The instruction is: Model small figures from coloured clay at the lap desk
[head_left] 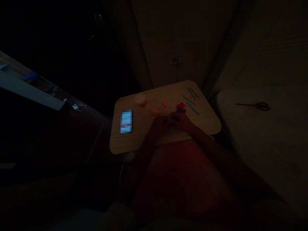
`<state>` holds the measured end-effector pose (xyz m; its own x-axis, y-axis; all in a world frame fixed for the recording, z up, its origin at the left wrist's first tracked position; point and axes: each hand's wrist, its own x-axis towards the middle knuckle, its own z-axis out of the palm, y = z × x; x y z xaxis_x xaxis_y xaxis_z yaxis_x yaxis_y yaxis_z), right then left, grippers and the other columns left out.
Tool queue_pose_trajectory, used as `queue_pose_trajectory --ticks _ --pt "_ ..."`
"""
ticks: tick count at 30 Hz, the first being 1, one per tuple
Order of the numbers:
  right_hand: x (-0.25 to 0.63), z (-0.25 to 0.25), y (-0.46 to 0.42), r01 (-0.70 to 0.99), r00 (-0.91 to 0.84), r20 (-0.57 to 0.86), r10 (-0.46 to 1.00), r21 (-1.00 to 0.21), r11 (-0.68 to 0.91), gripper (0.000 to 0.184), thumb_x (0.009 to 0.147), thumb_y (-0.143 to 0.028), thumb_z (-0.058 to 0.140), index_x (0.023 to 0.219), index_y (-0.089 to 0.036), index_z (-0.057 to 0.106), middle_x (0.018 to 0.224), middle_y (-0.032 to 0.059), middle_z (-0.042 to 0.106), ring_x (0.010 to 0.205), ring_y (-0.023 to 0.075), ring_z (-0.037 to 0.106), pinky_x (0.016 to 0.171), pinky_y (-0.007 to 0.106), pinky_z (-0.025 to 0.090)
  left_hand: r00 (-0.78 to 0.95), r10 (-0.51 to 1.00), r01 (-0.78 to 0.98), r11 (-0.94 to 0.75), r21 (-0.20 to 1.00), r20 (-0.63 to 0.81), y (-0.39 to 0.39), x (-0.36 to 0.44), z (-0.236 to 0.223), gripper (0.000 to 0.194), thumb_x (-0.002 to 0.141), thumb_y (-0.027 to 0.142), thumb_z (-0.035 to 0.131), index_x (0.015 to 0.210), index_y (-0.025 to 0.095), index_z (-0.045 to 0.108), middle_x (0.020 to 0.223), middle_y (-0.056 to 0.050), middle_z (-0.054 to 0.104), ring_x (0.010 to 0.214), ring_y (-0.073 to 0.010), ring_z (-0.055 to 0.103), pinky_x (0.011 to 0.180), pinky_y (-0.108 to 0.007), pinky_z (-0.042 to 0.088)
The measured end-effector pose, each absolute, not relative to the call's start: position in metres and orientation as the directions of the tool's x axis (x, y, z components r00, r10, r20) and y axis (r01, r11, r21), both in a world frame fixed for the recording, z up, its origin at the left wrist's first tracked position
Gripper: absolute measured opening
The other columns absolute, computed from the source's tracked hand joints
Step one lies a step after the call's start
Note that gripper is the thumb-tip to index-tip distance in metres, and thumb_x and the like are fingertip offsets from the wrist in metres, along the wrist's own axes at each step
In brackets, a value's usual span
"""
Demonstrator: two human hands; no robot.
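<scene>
**Close work in a dim corner**

From the head camera the scene is very dark, lit mostly by the pale tabletop. The small wood-grain table point(166, 96) has rounded corners and stands against a wall. The left hand point(158, 125) and right hand point(181, 122) meet near its front edge, with the fingers point(175, 117) curled inward around a small dark-green piece point(167, 119). The shadows hide which hand grips it and how tightly, so I cannot tell; neither hand is spread wide.

Just beyond the hands lie an orange lump of modelling clay point(154, 111), a pink lump point(165, 103), a red lump point(180, 105) and a purple lump point(181, 110). The lumps look soft and light, so a gentle fingertip pinch should suit them, though they may deform under pressure. Three slim teal sculpting tools point(192, 108) lie to the right and look stiff and light; their long shafts offer the easiest hold.

A round pink-lidded tub point(140, 100) stands near the back edge. A smartphone point(126, 121) with a lit, blurred screen lies at the left. Scissors point(261, 106) rest on the pale cushion point(250, 141) beside the table.
</scene>
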<state>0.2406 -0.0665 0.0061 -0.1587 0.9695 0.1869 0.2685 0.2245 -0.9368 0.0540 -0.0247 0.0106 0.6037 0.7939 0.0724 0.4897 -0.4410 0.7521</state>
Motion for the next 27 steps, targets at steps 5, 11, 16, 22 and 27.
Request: queue_pose_trajectory --ticks 5,11,16,22,27 --pt "0.239 0.005 -0.066 0.313 -0.157 0.201 0.967 -0.918 0.242 0.045 0.088 -0.058 0.066 0.067 -0.022 0.049 0.062 -0.0036 0.044 0.062 0.0131 0.039 0.060 0.030 0.029 0.613 0.787 0.564 -0.492 0.663 0.062 -0.026 0.053 0.011 0.038 0.100 0.039 0.055 0.072 0.016 0.067 0.072 -0.004 0.066 0.067 -0.0185 0.055 0.066 -0.031 0.035" --pt "0.243 0.001 -0.064 0.235 -0.136 0.200 0.970 -0.945 0.228 0.043 0.094 -0.052 0.056 0.065 -0.022 0.052 0.061 -0.0016 0.049 0.061 0.0143 0.042 0.061 0.030 0.032 0.631 0.774 0.528 -0.483 0.699 0.058 -0.031 0.056 0.016 0.041 0.097 0.050 0.062 0.074 0.017 0.066 0.070 -0.002 0.063 0.068 -0.0171 0.054 0.067 -0.030 0.037" --pt "0.246 0.004 -0.061 0.201 -0.071 0.212 0.975 -0.954 0.222 0.042 0.093 -0.056 0.059 0.068 -0.022 0.055 0.064 -0.0007 0.050 0.063 0.0154 0.044 0.062 0.031 0.036 0.639 0.746 0.334 -0.490 0.805 0.189 -0.030 0.053 0.016 0.037 0.093 0.054 0.067 0.101 0.018 0.066 0.093 -0.004 0.068 0.084 -0.0189 0.058 0.077 -0.031 0.046" --pt "0.249 0.004 -0.060 0.246 -0.149 0.215 0.965 -0.937 0.247 0.042 0.093 -0.055 0.057 0.069 -0.022 0.055 0.065 -0.0004 0.052 0.065 0.0156 0.045 0.063 0.031 0.037 0.631 0.749 0.327 -0.493 0.806 0.202 -0.027 0.053 0.014 0.038 0.096 0.058 0.063 0.103 0.021 0.058 0.090 -0.001 0.061 0.083 -0.0189 0.054 0.074 -0.031 0.043" --pt "0.249 0.000 -0.058 0.247 -0.231 0.159 0.960 -0.945 0.216 0.043 0.094 -0.058 0.055 0.072 -0.021 0.057 0.067 -0.0003 0.053 0.065 0.0152 0.045 0.063 0.030 0.037 0.638 0.750 0.386 -0.504 0.773 0.171 -0.027 0.054 0.014 0.047 0.090 0.065 0.070 0.090 0.021 0.055 0.082 0.000 0.058 0.077 -0.0180 0.051 0.070 -0.030 0.039"
